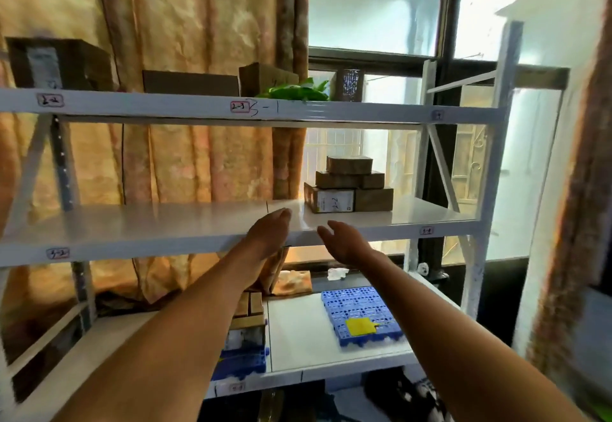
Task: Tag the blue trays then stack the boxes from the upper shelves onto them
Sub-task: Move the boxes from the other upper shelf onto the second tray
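blue perforated tray (357, 305) bearing a yellow tag (360, 326); brown cardboard boxes (349, 186); white shelf (165, 223); mottled orange curtain (198, 24)

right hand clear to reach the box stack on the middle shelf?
Probably yes: the right hand is open at the shelf edge, and bare shelf lies between it and the box stack.

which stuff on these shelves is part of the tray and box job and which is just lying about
Job: stack of brown boxes on the middle shelf; blue tray with yellow tag; boxes on the top shelf; both hands, empty.

Lying about: green leaves; crumpled white scrap.
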### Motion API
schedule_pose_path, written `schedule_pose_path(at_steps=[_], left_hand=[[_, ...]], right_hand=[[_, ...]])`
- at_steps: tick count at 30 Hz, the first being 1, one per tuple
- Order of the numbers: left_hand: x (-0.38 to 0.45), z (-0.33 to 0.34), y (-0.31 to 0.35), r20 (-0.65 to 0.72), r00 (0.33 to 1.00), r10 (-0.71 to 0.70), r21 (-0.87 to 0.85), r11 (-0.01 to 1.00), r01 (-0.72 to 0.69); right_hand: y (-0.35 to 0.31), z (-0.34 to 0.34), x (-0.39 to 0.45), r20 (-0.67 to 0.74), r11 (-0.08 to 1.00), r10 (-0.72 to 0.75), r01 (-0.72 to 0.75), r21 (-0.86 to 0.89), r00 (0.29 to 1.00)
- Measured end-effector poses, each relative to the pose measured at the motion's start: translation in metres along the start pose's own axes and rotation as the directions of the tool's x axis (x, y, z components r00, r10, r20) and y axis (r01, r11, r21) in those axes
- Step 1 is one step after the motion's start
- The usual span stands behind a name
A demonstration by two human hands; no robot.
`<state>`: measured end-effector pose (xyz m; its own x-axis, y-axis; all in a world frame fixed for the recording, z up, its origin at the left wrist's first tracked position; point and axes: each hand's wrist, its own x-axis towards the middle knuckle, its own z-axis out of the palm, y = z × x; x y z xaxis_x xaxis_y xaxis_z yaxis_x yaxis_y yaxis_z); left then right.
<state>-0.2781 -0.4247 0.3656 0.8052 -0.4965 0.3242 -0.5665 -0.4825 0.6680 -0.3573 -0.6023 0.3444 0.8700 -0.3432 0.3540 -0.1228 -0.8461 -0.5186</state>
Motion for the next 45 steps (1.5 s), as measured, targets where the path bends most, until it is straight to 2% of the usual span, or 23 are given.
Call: schedule_pose_path(at_steps=[4, 7, 10, 13, 16, 18, 21, 23, 25, 29, 31, 33, 37, 40, 43, 45], left_hand=[[0.050, 0.039, 0.024, -0.004, 1.000, -0.008, -0.102, 0.995, 0.007], [0.109, 0.066, 0.022, 0.006, 1.000, -0.017, -0.202, 0.979, 0.018], [0.180, 0.082, 0.016, -0.073, 0.997, -0.026, -0.287, 0.958, 0.004], [0.259, 0.085, 0.012, -0.147, 0.989, -0.023, -0.254, 0.967, -0.015], [0.317, 0.079, 0.004, -0.169, 0.985, 0.033, -0.175, 0.983, -0.063], [0.345, 0.078, -0.001, -0.101, 0.993, 0.064, -0.092, 0.993, -0.074], [0.369, 0.083, -0.009, 0.043, 0.997, 0.064, 0.026, 0.998, -0.065], [0.383, 0.089, -0.012, 0.097, 0.994, 0.045, -0.004, 0.999, -0.045], [0.394, 0.096, -0.015, 0.084, 0.995, 0.048, -0.077, 0.996, -0.041], [0.395, 0.100, -0.012, 0.041, 0.998, 0.049, -0.087, 0.995, -0.045], [0.388, 0.102, -0.007, -0.028, 0.997, 0.068, -0.143, 0.987, -0.071], [0.376, 0.100, 0.001, -0.173, 0.980, 0.100, -0.191, 0.972, -0.133], [0.345, 0.098, 0.016, -0.412, 0.898, 0.154, -0.241, 0.932, -0.270], [0.307, 0.105, 0.029, -0.575, 0.818, 0.022, -0.274, 0.937, -0.218], [0.267, 0.133, 0.043, -0.639, 0.769, -0.017, -0.367, 0.885, -0.285], [0.238, 0.155, 0.056, -0.667, 0.744, -0.033, -0.432, 0.831, -0.350]], right_hand=[[0.052, -0.019, 0.037, -0.071, 0.996, 0.070, -0.073, -0.046, 0.995], [0.091, -0.031, 0.085, -0.185, 0.994, 0.081, -0.094, -0.063, 0.979], [0.121, -0.048, 0.144, -0.337, 0.999, 0.025, -0.033, -0.017, 0.941], [0.144, -0.070, 0.213, -0.417, 0.999, -0.038, 0.025, -0.037, 0.908], [0.158, -0.092, 0.276, -0.376, 0.983, -0.136, 0.078, -0.166, 0.917], [0.163, -0.104, 0.314, -0.302, 0.975, -0.172, 0.117, -0.191, 0.938], [0.165, -0.113, 0.358, -0.098, 0.970, -0.174, 0.154, -0.188, 0.980], [0.167, -0.115, 0.379, 0.045, 0.971, -0.157, 0.163, -0.177, 0.987], [0.169, -0.116, 0.390, 0.124, 0.974, -0.158, 0.176, -0.146, 0.980], [0.171, -0.122, 0.391, 0.138, 0.968, -0.203, 0.220, -0.118, 0.969], [0.172, -0.125, 0.388, 0.089, 0.957, -0.260, 0.269, -0.110, 0.961], [0.170, -0.133, 0.383, -0.006, 0.934, -0.336, 0.332, -0.129, 0.942], [0.162, -0.144, 0.359, -0.256, 0.900, -0.433, 0.400, -0.173, 0.864], [0.156, -0.142, 0.330, -0.419, 0.942, -0.298, 0.335, 0.017, 0.858], [0.151, -0.131, 0.288, -0.362, 0.933, -0.142, 0.246, 0.261, 0.921], [0.150, -0.115, 0.257, -0.325, 0.929, -0.100, 0.205, 0.309, 0.941]])
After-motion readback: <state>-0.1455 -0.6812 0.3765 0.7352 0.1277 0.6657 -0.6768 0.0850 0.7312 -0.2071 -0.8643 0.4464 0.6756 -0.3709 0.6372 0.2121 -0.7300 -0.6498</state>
